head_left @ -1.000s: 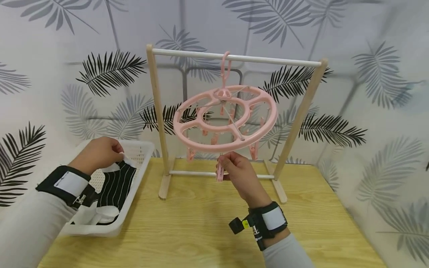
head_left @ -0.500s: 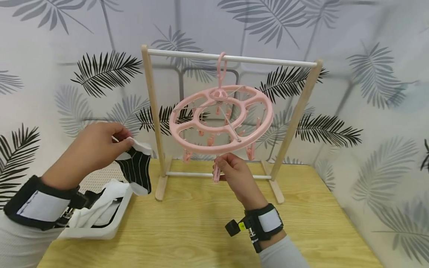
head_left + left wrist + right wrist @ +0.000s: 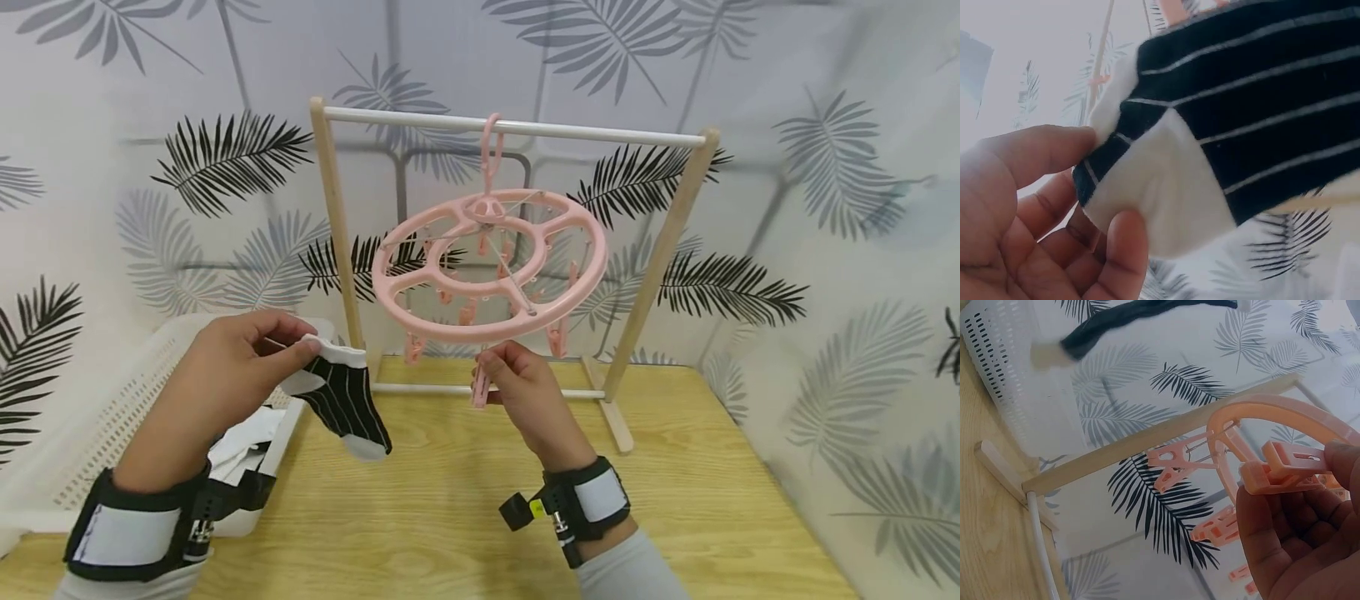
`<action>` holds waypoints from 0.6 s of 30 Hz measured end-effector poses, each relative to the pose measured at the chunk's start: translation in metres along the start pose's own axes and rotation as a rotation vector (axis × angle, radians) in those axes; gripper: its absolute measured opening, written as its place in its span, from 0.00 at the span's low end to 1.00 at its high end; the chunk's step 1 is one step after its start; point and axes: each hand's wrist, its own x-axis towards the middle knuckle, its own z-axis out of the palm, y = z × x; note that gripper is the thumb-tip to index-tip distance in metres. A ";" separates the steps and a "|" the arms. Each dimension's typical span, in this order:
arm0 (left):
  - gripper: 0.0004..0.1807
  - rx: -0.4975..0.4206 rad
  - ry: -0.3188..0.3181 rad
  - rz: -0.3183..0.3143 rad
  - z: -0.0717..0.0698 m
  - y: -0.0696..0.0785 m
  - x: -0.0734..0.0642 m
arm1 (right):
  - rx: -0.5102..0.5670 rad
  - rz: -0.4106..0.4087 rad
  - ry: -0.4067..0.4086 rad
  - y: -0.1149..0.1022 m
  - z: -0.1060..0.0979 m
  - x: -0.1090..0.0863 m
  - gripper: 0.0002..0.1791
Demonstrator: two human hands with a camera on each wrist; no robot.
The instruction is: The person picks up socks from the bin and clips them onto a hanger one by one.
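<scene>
On my head feed, the left hand (image 3: 232, 367) pinches a striped sock (image 3: 347, 400) by its cuff at eight o'clock, a basket (image 3: 112, 425) toward nine; the right hand (image 3: 531, 400) pinches a pink clip (image 3: 481, 390) at six, beneath the hanger (image 3: 465, 333). My left wrist feed puts that pinch at eight; my right wrist feed, the clip at three.

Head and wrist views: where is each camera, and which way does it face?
Head: on the head, facing forward and down at the pink clip hanger; left hand, right hand and sleeved forearms show.
Left wrist: on that wrist, facing the striped sock; the left hand shows, pinching it.
Right wrist: on that wrist, facing the pink clothespin; the right hand shows, holding it.
Shared: head and right wrist both show the pink clip hanger.
</scene>
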 end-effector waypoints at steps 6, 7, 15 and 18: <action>0.17 -0.116 0.022 -0.054 0.028 -0.008 -0.005 | 0.008 -0.009 -0.004 -0.001 0.004 -0.001 0.18; 0.16 -0.133 0.025 -0.056 0.032 -0.009 -0.005 | 0.005 -0.012 -0.004 0.000 0.005 -0.001 0.18; 0.14 -0.168 -0.034 -0.059 0.065 0.000 -0.004 | -0.001 -0.015 0.009 0.000 0.010 -0.001 0.17; 0.12 -0.215 -0.075 -0.050 0.083 0.002 -0.005 | 0.000 -0.012 0.014 0.000 0.012 0.000 0.17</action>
